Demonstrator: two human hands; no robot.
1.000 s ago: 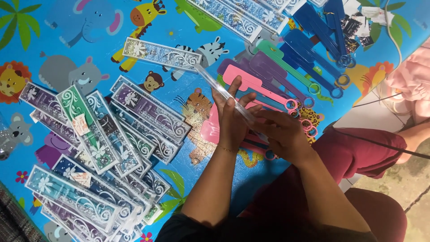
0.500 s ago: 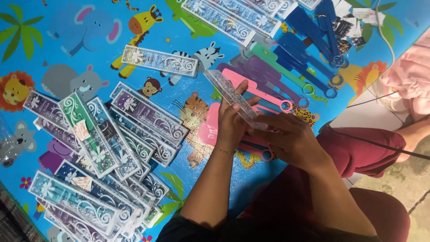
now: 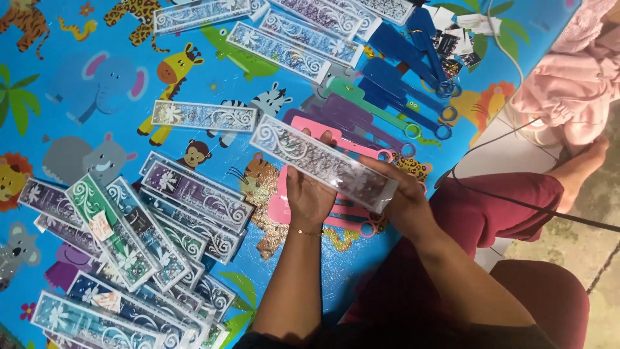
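Under everything I see a blue play mat (image 3: 194, 71) printed with cartoon animals, spread on the floor; it carries all the stock.

Change since a second ago: the long clear sleeve (image 3: 323, 163) with silver scrollwork, then tilted nearly edge-on to the camera, now lies flat-face up across both hands. I judge it is being turned over for a look at its front.

Left hand (image 3: 309, 197): fingers curled under the sleeve's lower long edge near its middle, thumb side pressed against it, closed on it. Right hand (image 3: 405, 200): wrapped round the sleeve's right end, fingertips over the top, pinching it.

Packages, by place from the hands:
- Well left of the left hand, a fanned heap of like packs (image 3: 129, 258), long rectangles with purple, green and blue inserts and white swirl print; some bear small pale tags.
- Up and left, one pack (image 3: 204, 116) lies alone.
- Beyond the hands, a row of packs (image 3: 278, 39) near the mat's far edge.
- Just under the hands, pink flat cut-outs (image 3: 284, 203); beyond the right hand, purple, green and blue cut-outs with ring ends (image 3: 400, 97).
- Far right, a pink cloth (image 3: 568, 77) off the mat.
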